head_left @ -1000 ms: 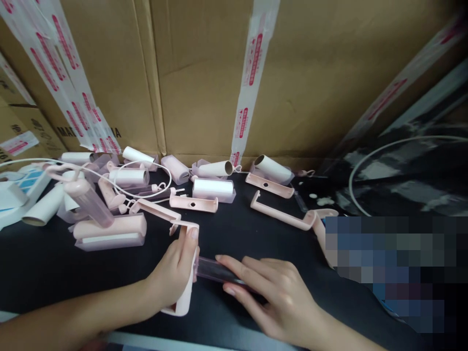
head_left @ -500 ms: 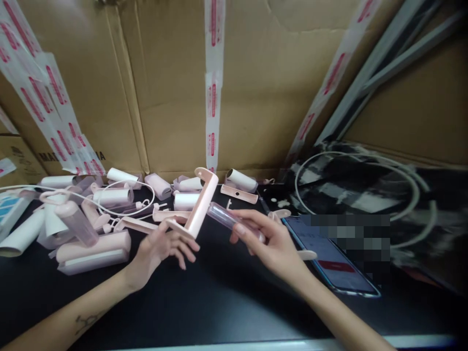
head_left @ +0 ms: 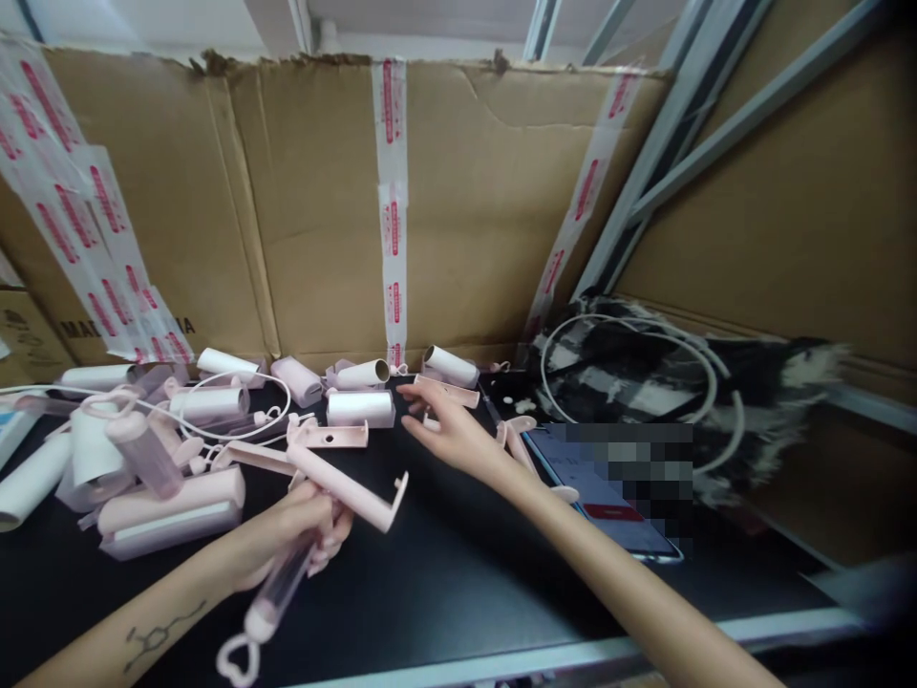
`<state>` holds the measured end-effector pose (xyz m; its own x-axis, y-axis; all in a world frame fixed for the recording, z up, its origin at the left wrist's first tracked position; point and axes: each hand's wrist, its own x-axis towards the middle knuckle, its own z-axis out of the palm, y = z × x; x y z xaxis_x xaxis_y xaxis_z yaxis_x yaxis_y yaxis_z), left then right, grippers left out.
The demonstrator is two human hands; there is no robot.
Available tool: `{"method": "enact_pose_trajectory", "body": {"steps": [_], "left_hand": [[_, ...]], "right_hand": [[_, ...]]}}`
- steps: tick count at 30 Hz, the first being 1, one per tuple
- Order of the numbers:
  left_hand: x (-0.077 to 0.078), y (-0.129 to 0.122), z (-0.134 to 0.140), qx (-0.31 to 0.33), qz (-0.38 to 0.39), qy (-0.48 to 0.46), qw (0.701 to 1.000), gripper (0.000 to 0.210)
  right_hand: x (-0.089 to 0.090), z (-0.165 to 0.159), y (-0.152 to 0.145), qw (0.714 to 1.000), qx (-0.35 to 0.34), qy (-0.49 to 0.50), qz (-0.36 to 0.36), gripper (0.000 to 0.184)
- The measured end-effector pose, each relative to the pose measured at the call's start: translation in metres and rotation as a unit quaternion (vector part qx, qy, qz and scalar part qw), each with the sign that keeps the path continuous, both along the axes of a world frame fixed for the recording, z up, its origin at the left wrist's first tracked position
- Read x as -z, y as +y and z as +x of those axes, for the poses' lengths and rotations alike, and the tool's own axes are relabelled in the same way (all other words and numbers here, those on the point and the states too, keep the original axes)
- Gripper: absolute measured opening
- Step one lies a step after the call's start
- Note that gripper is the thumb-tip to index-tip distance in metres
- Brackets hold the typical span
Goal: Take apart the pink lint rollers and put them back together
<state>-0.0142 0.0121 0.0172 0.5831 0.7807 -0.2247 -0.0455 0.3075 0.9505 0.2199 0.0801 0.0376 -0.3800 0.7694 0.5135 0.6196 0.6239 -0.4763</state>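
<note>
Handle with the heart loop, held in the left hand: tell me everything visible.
The handle is a see-through, pink-tinted tube, plastic by its look. At its lower end sits a paler, opaque cap, and from that a heart-shaped loop. It slants, loop end down and toward the person. The left hand grips its upper part, hiding the far end. A pale pink bracket shows just beyond the hand; whether it joins the handle is hidden.

A black tabletop [head_left: 458, 583] carries a smartphone [head_left: 573, 473] toward the right. Pink plastic brackets [head_left: 351, 437] and hollow white rolls [head_left: 30, 483] lie farther left.
</note>
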Motion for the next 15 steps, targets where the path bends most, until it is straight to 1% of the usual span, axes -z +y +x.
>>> {"method": "enact_pose_trajectory", "body": {"steps": [1, 2, 3, 5, 7, 10, 13, 15], "left_hand": [[0.003, 0.001, -0.001, -0.001, 0.014, 0.049, 0.999, 0.009], [0.005, 0.002, -0.001, 0.000, 0.043, 0.106, 0.993, 0.010], [0.006, 0.003, -0.002, 0.003, 0.085, 0.163, 0.983, 0.011], [0.007, 0.006, -0.003, 0.024, 0.179, 0.252, 0.951, 0.015], [0.006, 0.007, -0.004, 0.049, 0.252, 0.317, 0.913, 0.016], [0.003, 0.005, -0.004, 0.051, 0.312, 0.427, 0.847, 0.016], [-0.002, 0.002, -0.003, 0.033, 0.367, 0.513, 0.776, 0.014], [-0.004, 0.001, -0.004, 0.024, 0.390, 0.546, 0.741, 0.014]], "right_hand": [[0.001, -0.004, 0.009, 0.998, 0.005, -0.063, 0.027, 0.038], [0.003, -0.009, 0.017, 0.991, 0.011, -0.123, 0.044, 0.041], [0.006, -0.014, 0.022, 0.983, 0.022, -0.172, 0.054, 0.044], [0.013, -0.023, 0.028, 0.972, 0.044, -0.225, 0.059, 0.048], [0.019, -0.027, 0.028, 0.968, 0.057, -0.238, 0.059, 0.047], [0.021, -0.026, 0.025, 0.965, 0.069, -0.248, 0.052, 0.041], [0.016, -0.020, 0.020, 0.961, 0.071, -0.264, 0.033, 0.038], [0.009, -0.015, 0.015, 0.959, 0.075, -0.271, 0.019, 0.046]]}}
